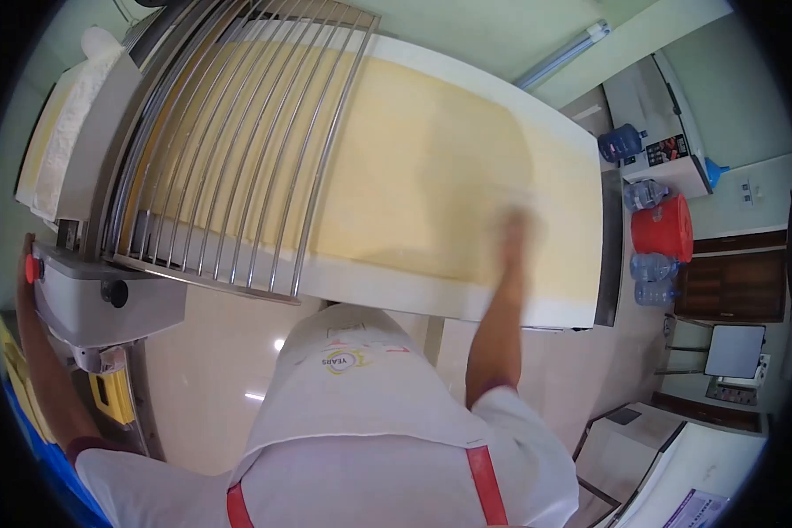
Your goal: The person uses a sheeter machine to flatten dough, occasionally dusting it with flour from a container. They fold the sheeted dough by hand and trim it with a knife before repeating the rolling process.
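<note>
A broad pale-yellow dough sheet (396,158) lies over the white belt (568,176) of a dough sheeter, and part of it runs under a metal bar guard (238,176). My right hand (515,231) is over the right part of the dough, close to its surface; motion smears the fingers. Far to the left, my left hand (29,251) reaches to the grey control housing (106,299) of the machine, right at its red knob (33,268). The fingers there are mostly hidden. A black knob (113,294) sits on the same housing.
A tray holding white powder (75,132) stands above the machine at the left. Beyond the belt's right end are a red bucket (663,229), blue water bottles (620,143) and a door (730,286). A yellow object (113,396) is below the housing.
</note>
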A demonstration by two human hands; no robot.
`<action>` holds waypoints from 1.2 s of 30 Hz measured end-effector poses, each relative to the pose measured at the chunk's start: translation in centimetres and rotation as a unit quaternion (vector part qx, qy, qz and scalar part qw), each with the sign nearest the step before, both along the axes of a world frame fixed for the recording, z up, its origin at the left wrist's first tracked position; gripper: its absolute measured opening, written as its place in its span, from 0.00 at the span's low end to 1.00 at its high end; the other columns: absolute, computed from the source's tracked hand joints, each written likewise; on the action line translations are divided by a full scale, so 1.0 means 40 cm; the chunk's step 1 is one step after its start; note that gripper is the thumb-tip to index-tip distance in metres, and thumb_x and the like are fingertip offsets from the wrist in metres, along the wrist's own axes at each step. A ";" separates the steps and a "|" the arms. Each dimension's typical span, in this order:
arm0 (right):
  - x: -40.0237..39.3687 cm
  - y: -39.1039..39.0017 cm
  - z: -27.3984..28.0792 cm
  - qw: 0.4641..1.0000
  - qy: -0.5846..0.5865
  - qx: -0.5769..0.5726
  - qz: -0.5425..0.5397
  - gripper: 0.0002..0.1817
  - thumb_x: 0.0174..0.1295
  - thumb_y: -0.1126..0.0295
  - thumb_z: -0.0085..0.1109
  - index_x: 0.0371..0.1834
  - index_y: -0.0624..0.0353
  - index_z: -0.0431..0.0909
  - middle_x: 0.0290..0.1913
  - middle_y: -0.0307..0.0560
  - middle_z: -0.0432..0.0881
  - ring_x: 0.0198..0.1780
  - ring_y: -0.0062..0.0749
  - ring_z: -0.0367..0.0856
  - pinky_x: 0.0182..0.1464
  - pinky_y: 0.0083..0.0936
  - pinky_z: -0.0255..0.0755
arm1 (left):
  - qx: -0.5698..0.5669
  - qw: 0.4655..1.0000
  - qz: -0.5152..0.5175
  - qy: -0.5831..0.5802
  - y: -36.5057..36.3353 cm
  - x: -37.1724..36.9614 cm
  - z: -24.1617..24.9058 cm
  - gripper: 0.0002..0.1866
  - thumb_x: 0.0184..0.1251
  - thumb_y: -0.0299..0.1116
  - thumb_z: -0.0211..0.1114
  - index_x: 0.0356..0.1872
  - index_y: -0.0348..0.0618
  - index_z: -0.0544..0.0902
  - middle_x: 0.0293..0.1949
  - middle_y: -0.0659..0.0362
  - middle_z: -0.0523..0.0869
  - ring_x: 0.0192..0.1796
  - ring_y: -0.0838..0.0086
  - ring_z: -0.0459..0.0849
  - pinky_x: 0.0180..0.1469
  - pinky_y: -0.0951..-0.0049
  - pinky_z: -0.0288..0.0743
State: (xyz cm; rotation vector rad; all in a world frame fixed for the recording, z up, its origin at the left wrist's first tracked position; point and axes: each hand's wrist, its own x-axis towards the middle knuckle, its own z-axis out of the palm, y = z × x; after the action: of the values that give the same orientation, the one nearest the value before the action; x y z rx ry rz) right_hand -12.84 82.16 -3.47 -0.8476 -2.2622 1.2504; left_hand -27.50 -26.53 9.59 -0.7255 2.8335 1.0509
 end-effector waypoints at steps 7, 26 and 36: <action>0.174 0.307 0.144 0.968 0.146 -0.203 -0.028 0.15 0.66 0.74 0.42 0.49 0.60 0.78 0.34 0.36 0.77 0.33 0.15 0.75 0.30 0.19 0.72 | -0.028 0.999 -0.017 0.013 -0.019 -0.007 0.008 0.32 0.69 0.59 0.51 0.58 0.39 0.75 0.57 0.49 0.78 0.58 0.66 0.75 0.65 0.72 0.61; 0.115 0.179 -0.015 0.941 0.184 -0.194 -0.207 0.17 0.70 0.67 0.42 0.43 0.65 0.81 0.34 0.44 0.81 0.36 0.33 0.79 0.46 0.33 0.68 | -0.032 0.994 -0.061 0.085 -0.047 0.017 0.017 0.34 0.67 0.58 0.53 0.56 0.33 0.75 0.53 0.50 0.81 0.55 0.65 0.77 0.62 0.71 0.65; -0.150 0.178 -0.100 0.841 -0.353 0.395 -0.111 0.42 0.69 0.39 0.40 0.72 0.65 0.57 0.73 0.62 0.58 0.74 0.56 0.54 0.68 0.58 0.55 | -0.037 0.998 -0.016 0.043 -0.012 0.017 0.018 0.35 0.68 0.59 0.52 0.57 0.33 0.76 0.54 0.48 0.81 0.56 0.62 0.78 0.62 0.66 0.66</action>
State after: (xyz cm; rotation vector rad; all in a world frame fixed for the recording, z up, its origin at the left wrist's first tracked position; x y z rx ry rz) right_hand -18.85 89.28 -7.48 -1.2797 -2.7301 -0.2251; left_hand -26.82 -27.01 10.29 -0.6537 2.9599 1.0026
